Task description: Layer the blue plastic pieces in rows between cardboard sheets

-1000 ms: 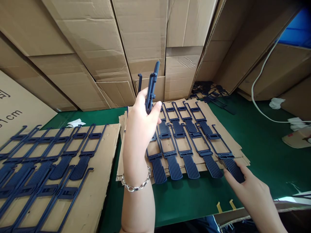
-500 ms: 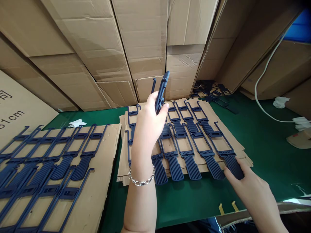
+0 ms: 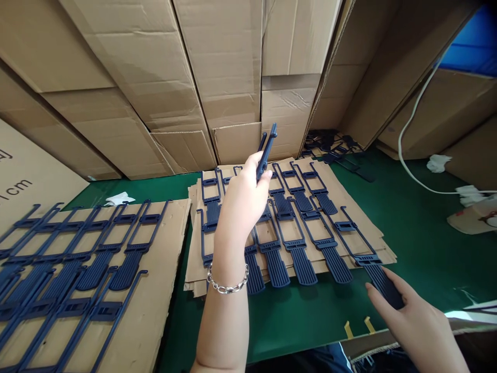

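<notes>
My left hand (image 3: 244,199) is raised over the middle cardboard stack and grips a dark blue plastic bracket (image 3: 267,150) that points up and away. At the lower right, my right hand (image 3: 415,316) has thumb and fingers around the ribbed end of another blue bracket (image 3: 375,259), whose hooked frame reaches back over the stack's right edge. Two rows of similar brackets (image 3: 303,267) lie on the middle cardboard (image 3: 373,228), partly hidden by my left hand and forearm.
More blue brackets (image 3: 130,269) cover a cardboard sheet (image 3: 155,290) at the left. Cardboard boxes (image 3: 229,67) wall off the back. Dark loose parts (image 3: 330,145), a white cable (image 3: 404,134) and crumpled tissue (image 3: 438,163) are at the right. Yellow hooks (image 3: 349,330) stand at the front edge.
My right hand has moved right and toward me, and its bracket has slid away from the neighbouring ones. The bracket in my left hand has turned and shows edge-on.
</notes>
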`<state>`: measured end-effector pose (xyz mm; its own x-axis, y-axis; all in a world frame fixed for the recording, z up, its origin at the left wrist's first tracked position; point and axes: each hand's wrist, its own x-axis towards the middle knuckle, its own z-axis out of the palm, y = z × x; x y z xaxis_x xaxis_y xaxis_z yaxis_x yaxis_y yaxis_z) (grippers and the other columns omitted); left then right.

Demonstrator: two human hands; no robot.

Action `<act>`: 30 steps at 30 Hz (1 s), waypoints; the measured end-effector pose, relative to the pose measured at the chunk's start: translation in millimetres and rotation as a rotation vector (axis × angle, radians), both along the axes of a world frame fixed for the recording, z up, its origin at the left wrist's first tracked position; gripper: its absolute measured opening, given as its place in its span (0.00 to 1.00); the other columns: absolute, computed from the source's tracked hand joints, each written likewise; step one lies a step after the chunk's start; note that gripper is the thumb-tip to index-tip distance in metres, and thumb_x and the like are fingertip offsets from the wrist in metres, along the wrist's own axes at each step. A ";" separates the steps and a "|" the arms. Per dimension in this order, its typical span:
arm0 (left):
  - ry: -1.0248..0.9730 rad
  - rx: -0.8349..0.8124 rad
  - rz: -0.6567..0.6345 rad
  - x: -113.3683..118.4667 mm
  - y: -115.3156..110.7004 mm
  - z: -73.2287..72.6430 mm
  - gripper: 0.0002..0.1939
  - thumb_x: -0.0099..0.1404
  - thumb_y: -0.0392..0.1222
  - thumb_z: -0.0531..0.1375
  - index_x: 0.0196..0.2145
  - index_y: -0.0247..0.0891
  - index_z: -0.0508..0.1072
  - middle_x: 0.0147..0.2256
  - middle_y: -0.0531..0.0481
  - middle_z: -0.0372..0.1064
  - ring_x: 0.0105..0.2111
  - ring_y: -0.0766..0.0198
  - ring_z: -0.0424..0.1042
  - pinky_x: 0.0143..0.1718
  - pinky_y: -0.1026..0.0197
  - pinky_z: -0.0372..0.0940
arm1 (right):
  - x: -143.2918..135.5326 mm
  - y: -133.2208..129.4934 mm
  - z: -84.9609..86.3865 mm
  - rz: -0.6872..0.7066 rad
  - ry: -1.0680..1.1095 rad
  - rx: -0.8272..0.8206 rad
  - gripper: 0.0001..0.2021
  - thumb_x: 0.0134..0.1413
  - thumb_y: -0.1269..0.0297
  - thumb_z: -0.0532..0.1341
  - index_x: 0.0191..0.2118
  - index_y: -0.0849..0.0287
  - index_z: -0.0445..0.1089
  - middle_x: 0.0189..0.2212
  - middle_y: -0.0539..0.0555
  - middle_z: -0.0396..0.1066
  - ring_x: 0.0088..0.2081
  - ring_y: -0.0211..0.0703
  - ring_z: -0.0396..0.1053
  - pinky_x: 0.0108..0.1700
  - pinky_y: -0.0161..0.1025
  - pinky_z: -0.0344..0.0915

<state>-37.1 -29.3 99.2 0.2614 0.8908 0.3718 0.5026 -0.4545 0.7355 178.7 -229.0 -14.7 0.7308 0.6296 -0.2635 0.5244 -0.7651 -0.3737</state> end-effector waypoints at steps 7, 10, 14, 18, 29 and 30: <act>-0.010 -0.008 -0.014 -1.1 -0.6 -2.0 0.18 0.63 0.43 0.50 0.51 0.45 0.60 0.19 0.55 0.60 0.15 0.66 0.60 0.14 0.67 0.51 | 1.5 -15.8 -1.7 0.021 -0.051 -0.027 0.32 0.46 0.41 0.50 0.54 0.54 0.59 0.32 0.54 0.70 0.32 0.53 0.67 0.32 0.45 0.65; -0.020 -0.021 -0.026 -0.8 -0.9 -2.5 0.18 0.63 0.44 0.50 0.51 0.45 0.60 0.19 0.55 0.61 0.14 0.67 0.59 0.15 0.67 0.51 | 2.5 -19.0 -3.1 0.031 -0.034 -0.042 0.30 0.47 0.42 0.50 0.53 0.53 0.59 0.32 0.53 0.70 0.31 0.52 0.67 0.33 0.45 0.64; -0.010 -0.036 -0.033 -0.1 -1.9 -1.0 0.18 0.63 0.44 0.51 0.51 0.46 0.60 0.21 0.54 0.62 0.15 0.67 0.60 0.16 0.67 0.52 | 0.8 -19.3 -1.0 0.038 -0.040 -0.056 0.30 0.46 0.42 0.50 0.53 0.53 0.59 0.32 0.53 0.70 0.31 0.53 0.67 0.32 0.45 0.64; 0.044 -0.062 -0.026 0.8 -5.0 3.1 0.18 0.64 0.43 0.49 0.52 0.48 0.57 0.26 0.54 0.64 0.19 0.69 0.63 0.17 0.69 0.54 | 0.8 -15.7 3.1 0.039 -0.044 -0.041 0.33 0.45 0.42 0.50 0.54 0.57 0.60 0.32 0.56 0.70 0.30 0.54 0.68 0.30 0.45 0.65; 0.101 -0.039 0.016 -1.5 -4.8 4.5 0.18 0.64 0.43 0.48 0.53 0.49 0.56 0.30 0.54 0.66 0.21 0.69 0.64 0.20 0.68 0.55 | 1.0 -3.4 0.4 0.048 -0.043 -0.016 0.34 0.45 0.41 0.51 0.54 0.58 0.60 0.30 0.57 0.70 0.29 0.53 0.68 0.29 0.44 0.65; 0.100 -0.037 0.018 -1.4 -4.7 4.4 0.18 0.64 0.43 0.48 0.53 0.49 0.56 0.30 0.53 0.66 0.21 0.69 0.64 0.20 0.68 0.55 | 0.3 -1.6 0.0 0.054 -0.050 -0.019 0.33 0.45 0.41 0.50 0.54 0.58 0.60 0.30 0.57 0.70 0.29 0.53 0.68 0.29 0.44 0.65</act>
